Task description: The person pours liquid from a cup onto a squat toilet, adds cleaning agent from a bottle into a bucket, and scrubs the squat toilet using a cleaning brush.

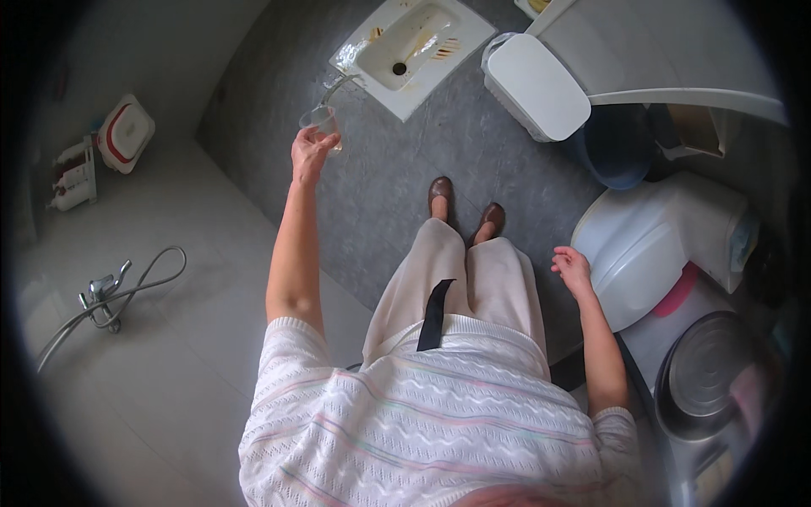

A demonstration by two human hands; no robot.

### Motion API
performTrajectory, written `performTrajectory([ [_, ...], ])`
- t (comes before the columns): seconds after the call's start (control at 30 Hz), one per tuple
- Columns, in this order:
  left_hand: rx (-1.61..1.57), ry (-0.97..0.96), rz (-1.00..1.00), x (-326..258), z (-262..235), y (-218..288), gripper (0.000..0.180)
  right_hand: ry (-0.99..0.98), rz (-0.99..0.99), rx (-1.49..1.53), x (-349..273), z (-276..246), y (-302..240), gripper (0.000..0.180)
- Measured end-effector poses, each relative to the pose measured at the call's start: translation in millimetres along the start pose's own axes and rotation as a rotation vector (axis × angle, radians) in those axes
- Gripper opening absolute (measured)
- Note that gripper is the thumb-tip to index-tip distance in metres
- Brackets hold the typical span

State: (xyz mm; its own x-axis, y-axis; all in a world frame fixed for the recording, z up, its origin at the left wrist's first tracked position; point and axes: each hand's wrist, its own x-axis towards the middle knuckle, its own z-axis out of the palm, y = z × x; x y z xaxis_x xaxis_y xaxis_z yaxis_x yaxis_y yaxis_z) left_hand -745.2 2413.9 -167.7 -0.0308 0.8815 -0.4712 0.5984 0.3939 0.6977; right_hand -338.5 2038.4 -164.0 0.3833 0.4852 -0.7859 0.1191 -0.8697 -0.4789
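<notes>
I'm watching the left hand [309, 152] clamping its fingers around a clear glass cup [322, 121], holding it up beside the faucet [340, 83] of the white sink [456, 34]. Held at its base, it could slip and shatter on the grey floor [380, 194]. The right hand [572, 268] is hanging loosely open, empty. The cup is looking transparent, slightly tilted.

Left arm stretched forward and raised, left hand [311, 154] with fingers curled in a grip, right arm lowered, right hand [573, 269] loosely open
</notes>
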Motion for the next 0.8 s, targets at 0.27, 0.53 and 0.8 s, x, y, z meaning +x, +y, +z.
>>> performTrajectory([
  [0.27,-0.129,0.046,0.016,-25,-3,-4,0.064,-0.028,0.024,0.032,6,7,6,0.022],
  [0.53,-0.174,0.026,0.011,-17,-5,-43,0.063,0.015,0.123,-0.023,2,1,15,0.022],
  [0.8,-0.085,-0.04,-0.021,-9,-2,3,0.061,0.025,0.07,0.022,-4,13,-17,0.023],
])
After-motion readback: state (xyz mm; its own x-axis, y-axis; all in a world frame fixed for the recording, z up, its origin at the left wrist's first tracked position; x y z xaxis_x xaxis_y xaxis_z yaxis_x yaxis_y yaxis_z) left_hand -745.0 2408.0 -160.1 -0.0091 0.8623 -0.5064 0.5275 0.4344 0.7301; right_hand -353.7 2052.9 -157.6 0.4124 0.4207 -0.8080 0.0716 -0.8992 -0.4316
